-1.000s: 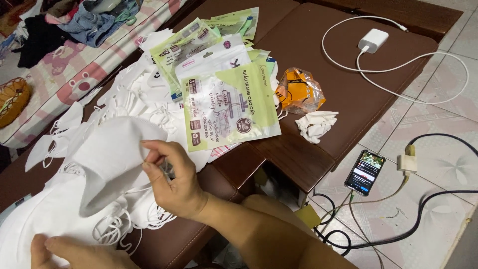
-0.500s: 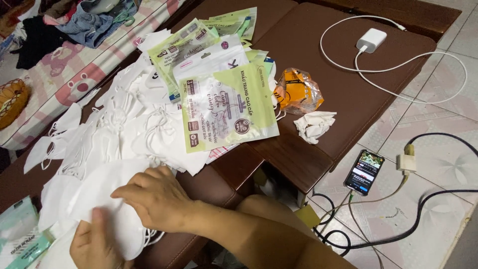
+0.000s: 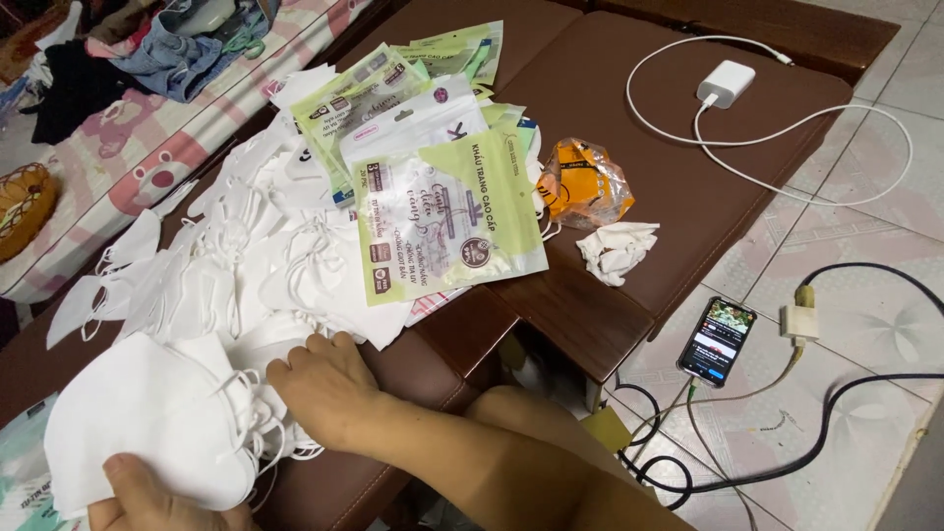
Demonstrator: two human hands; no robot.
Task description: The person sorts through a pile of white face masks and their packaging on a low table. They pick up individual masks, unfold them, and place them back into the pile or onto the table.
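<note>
The right hand (image 3: 329, 388), which a second ago is raised and pinching a small dark thing above a lifted white mask, now lies flat, palm down, on the stack of white masks (image 3: 167, 433) near the front edge of the bench (image 3: 629, 177). The lifted mask is down on that stack. The left hand (image 3: 147, 501), at the front edge, now grips the stack's lower rim with the thumb on top.

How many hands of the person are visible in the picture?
2. The right hand lies palm down on the pile of white face masks. The left hand is at the bottom edge and holds a stack of masks; it is partly cut off.
</note>
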